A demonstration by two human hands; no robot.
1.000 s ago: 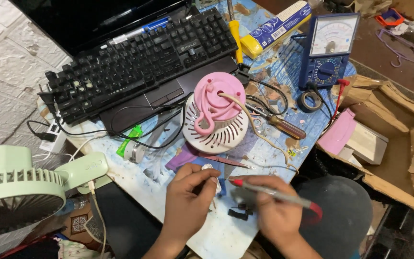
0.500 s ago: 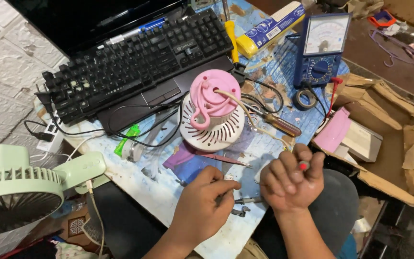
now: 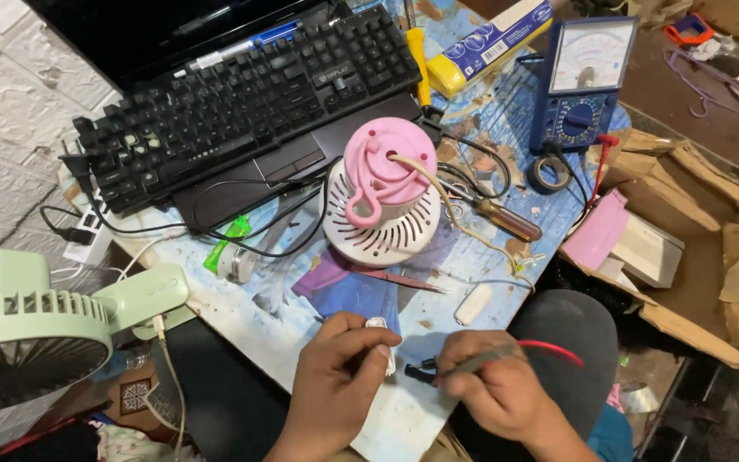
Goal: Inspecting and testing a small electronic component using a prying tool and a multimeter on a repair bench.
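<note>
My left hand (image 3: 335, 376) pinches a small white part (image 3: 378, 325) at the near edge of the blue table (image 3: 506, 120). Beside it, my right hand (image 3: 493, 389) grips a thin grey probe (image 3: 481, 361) with a red wire (image 3: 551, 347) trailing right, its tip near a small black piece (image 3: 419, 372). Just beyond the hands sits a pink and white round fan body (image 3: 382, 205) with a beige wire (image 3: 446, 205) leading out, and pink tweezers (image 3: 399, 278) lie below it.
A black keyboard (image 3: 241, 94) lies on a laptop at the back left. A blue analog multimeter (image 3: 579, 85), a tape roll (image 3: 549, 173), a brown-handled screwdriver (image 3: 506, 220) and a yellow box (image 3: 489, 43) are at back right. A green fan (image 3: 36, 321) stands left; torn cardboard (image 3: 712, 248) right.
My right hand dropped from a raised open pose back to the table edge and now holds the probe low. My left hand shifted slightly toward the white part. The camera has moved a little.
</note>
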